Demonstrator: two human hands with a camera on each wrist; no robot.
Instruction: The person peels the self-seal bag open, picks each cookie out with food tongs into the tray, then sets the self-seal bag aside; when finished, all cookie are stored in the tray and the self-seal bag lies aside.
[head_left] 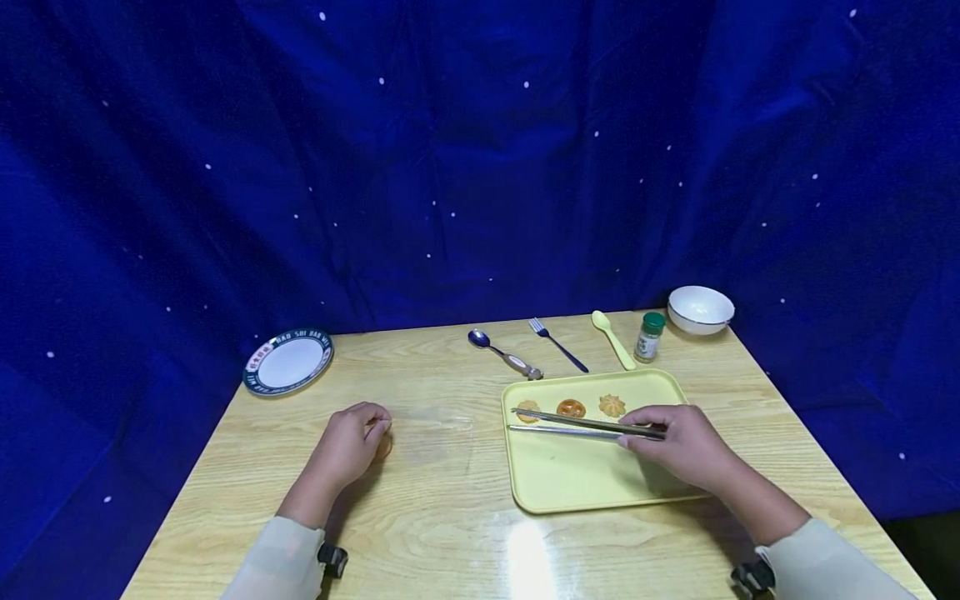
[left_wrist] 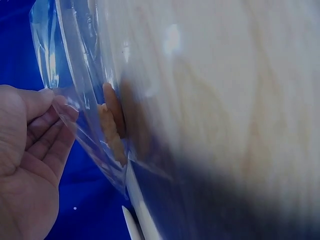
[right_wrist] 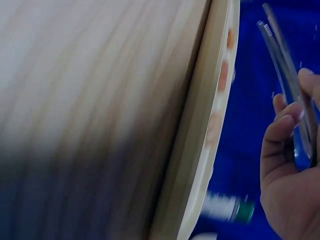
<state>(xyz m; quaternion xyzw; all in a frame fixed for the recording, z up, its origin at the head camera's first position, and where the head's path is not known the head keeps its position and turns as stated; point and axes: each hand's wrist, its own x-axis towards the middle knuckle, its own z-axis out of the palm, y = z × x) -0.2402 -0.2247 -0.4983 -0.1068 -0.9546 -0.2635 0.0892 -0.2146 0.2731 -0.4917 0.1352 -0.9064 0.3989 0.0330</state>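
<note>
A white-dotted blue curtain (head_left: 465,167) is filling the upper frame; glare (head_left: 530,558) is shining on the table (head_left: 427,525), bottom centre.

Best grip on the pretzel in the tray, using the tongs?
Probably pinch the near and far edges of the pretzel, bringing the tongs down from above. It lies flat in the tray, with the left cookie and right cookie flanking it, so its sides are more crowded.

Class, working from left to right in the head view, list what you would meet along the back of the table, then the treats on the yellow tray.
Back: plate, metal spoon, fork, yellow spoon, green-capped jar, white bowl.
Tray: pale biscuit, brown pretzel-like biscuit, flower-shaped biscuit.
</note>
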